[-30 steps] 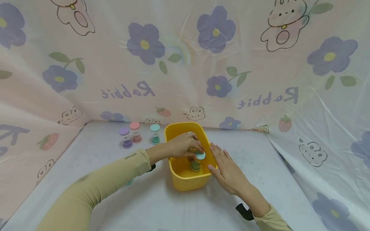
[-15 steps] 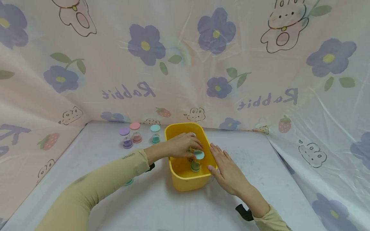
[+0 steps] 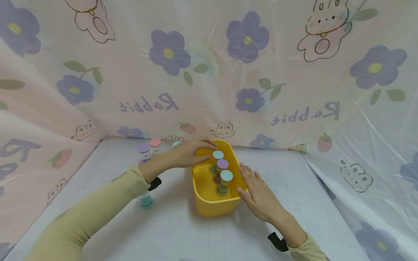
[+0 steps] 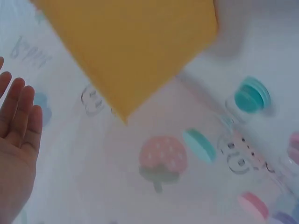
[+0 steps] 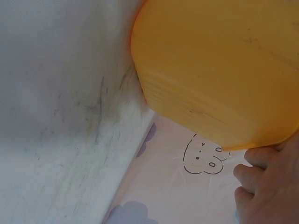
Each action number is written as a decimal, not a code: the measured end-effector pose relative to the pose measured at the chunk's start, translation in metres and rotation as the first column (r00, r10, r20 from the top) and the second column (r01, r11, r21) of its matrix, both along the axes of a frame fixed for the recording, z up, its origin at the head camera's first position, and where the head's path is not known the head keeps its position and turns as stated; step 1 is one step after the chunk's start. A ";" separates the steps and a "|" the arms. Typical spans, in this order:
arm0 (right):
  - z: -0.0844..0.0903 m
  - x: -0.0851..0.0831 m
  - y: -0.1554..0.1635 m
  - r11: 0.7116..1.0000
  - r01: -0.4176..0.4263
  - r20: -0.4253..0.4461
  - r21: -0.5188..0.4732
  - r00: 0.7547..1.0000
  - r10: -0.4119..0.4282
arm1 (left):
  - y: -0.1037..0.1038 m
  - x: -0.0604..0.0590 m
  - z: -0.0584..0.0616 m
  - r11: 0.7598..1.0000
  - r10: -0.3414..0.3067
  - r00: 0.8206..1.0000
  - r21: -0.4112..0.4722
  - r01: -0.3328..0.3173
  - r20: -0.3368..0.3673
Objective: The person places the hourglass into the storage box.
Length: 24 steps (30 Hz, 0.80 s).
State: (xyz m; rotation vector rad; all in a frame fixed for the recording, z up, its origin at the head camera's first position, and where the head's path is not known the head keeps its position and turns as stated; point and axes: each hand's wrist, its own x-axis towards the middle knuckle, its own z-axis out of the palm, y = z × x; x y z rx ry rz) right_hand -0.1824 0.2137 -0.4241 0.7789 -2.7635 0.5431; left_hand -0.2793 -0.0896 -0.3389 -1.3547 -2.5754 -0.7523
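L hand (image 3: 187, 154) hovers over the far-left rim of the yellow bin (image 3: 209, 203), fingers relaxed, holding nothing; R hand (image 3: 258, 194) lies flat w/ straight fingers against the bin's right wall, also gripping nothing. Bin sits mid worktop (image 3: 294, 188) w/ 3 small sand timers upright in a row inside: teal-cap (image 3: 217, 156) at the back, purple-cap (image 3: 222, 165) in the middle, teal-cap (image 3: 225, 177) at the front. Outside, left of bin: purple-cap timer (image 3: 143, 149) and pink-cap timer (image 3: 155, 143) near the back wall, one more teal timer (image 3: 146, 200) by the L forearm; flower/rabbit print sheet (image 3: 294, 72) encloses the worktop.
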 end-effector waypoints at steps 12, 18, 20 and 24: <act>-0.003 0.001 -0.001 1.000 0.010 -0.012 -0.002 1.000 -0.010 | -0.067 0.022 0.007 0.977 0.118 0.993 0.182 -0.114 -0.012; -0.004 0.001 0.000 1.000 0.011 -0.017 -0.007 1.000 -0.012 | -0.099 0.035 -0.001 0.958 0.164 0.986 0.239 -0.158 -0.005; -0.004 0.001 0.000 1.000 0.009 -0.020 -0.009 1.000 -0.009 | -0.110 0.040 -0.005 0.948 0.197 0.980 0.256 -0.189 -0.004; -0.006 0.000 0.000 1.000 0.003 -0.025 -0.011 1.000 -0.004 | -0.129 0.049 -0.015 0.925 0.246 0.969 0.306 -0.227 -0.023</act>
